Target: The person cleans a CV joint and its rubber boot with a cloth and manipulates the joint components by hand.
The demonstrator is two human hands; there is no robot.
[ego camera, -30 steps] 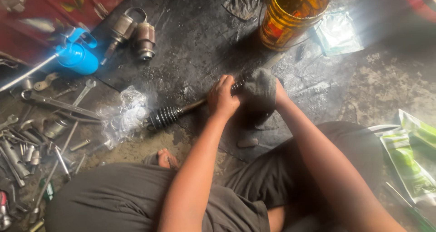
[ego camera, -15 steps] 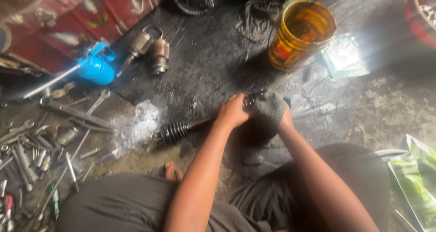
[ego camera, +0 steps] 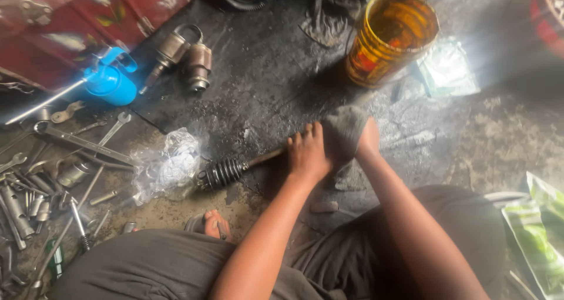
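Oily black floor | shaft point(ego camera: 247, 164) laid lengthwise left of rag point(ego camera: 343, 137) | left hand point(ego camera: 306, 154) clamped on shaft | right hand point(ego camera: 369, 140) gripping rag, nearer it

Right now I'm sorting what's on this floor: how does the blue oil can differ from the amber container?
The blue oil can is opaque, small and lies left of the hands beside the wrenches; the amber container is see-through, far larger and stands upright beyond the right hand. The oil can has a long thin metal spout; the container is an open-topped tub with none. Both rest on the dark greasy floor, touched by neither hand.
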